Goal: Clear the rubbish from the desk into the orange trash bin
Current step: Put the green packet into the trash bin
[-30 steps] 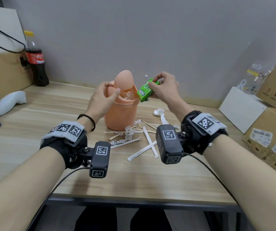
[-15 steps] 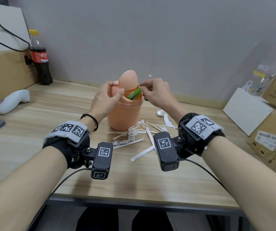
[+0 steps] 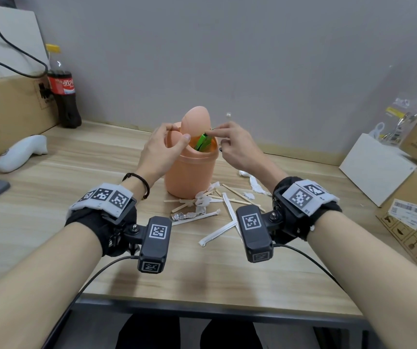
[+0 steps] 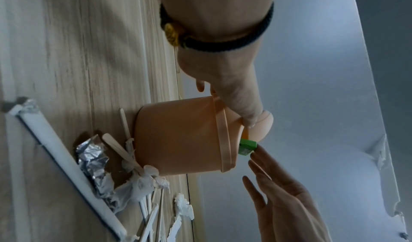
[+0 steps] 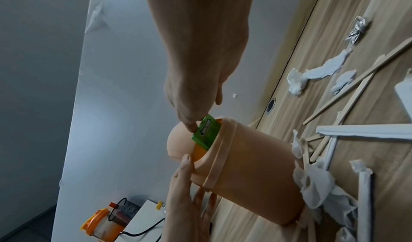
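Observation:
The orange trash bin (image 3: 189,172) stands mid-desk with its swing lid (image 3: 196,122) tipped upright. My left hand (image 3: 174,137) grips the bin's top, thumb pressing the lid's lower edge and fingers behind the rim. A green pack (image 3: 203,142) sticks halfway into the opening. My right hand (image 3: 211,134) pinches its upper end, thumb on the lid side (image 5: 189,122). Rubbish lies in front and to the right of the bin: wooden sticks (image 3: 237,195), white paper sleeves (image 3: 227,205), crumpled foil (image 3: 182,216) and tissue (image 3: 255,183).
A cola bottle (image 3: 62,94) and a cardboard box (image 3: 8,109) stand at the back left, with a white controller (image 3: 21,153) lying in front of them. A white box (image 3: 376,170) and brown cartons (image 3: 409,215) crowd the right side. The desk's front edge (image 3: 202,306) is near me.
My right hand carried the green pack from beside the bin to its opening and lowered it partway in. The left hand kept hold of the bin's top.

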Motion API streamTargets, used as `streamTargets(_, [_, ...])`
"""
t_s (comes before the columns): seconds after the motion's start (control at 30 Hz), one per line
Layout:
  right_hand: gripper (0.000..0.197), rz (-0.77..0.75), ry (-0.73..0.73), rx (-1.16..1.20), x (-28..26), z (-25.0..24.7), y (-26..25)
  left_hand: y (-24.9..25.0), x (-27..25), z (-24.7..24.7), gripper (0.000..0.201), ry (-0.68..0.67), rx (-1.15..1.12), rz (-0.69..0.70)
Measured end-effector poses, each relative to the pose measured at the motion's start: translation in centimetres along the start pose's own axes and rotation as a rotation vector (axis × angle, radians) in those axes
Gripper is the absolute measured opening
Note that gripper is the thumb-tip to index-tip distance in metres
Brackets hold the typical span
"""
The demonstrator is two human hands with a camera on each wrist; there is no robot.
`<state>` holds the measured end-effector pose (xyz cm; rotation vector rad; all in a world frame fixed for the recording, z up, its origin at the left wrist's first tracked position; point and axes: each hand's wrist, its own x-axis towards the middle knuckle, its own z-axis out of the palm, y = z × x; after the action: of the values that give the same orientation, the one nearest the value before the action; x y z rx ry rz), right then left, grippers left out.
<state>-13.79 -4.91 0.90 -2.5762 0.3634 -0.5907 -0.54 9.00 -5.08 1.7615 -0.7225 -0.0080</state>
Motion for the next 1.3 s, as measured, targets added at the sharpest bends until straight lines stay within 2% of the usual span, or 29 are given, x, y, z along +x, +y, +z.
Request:
streamTargets(0.33, [0.056,-0.063,-0.132,-0.242,-0.2,0.1,0.1,-0.1,0.1,0.1,0.042,0.008,-0.003,-0.001])
streamTargets(0.53, [0.05,-0.078,-0.206,-0.334,0.1,0.7,0.8,-0.1,0.3,-0.2,0.042,0.017,0.005,-0.008])
streamTargets(0.73, [0.048,-0.035,-0.179,-0.363,0.7,1.0,0.8,-0.3,0.6,-0.5,0.041,0.003,0.011,-0.009])
streamTargets(0.9, [0.028,-0.009,-0.193,-0.441,1.7,0.7,0.4,-0.2,0.6,-0.6,0.041,-0.007,0.016,-0.008])
streamTargets(1.0, [0.032,-0.038,-0.202,-0.544,1.7,0.6,-0.1,-0.1,0.6,-0.7,0.043,-0.015,0.015,-0.009])
streamTargets(1.2, [0.04,-0.043,-0.262,-0.596,1.2,1.5,-0.4,0.2,0.5,-0.6,0.044,-0.026,0.017,-0.011])
streamTargets(1.3, [0.03,-0.04,-0.285,-0.615,1.4,1.6,-0.5,0.1,0.5,-0.8,0.043,-0.026,0.022,-0.005])
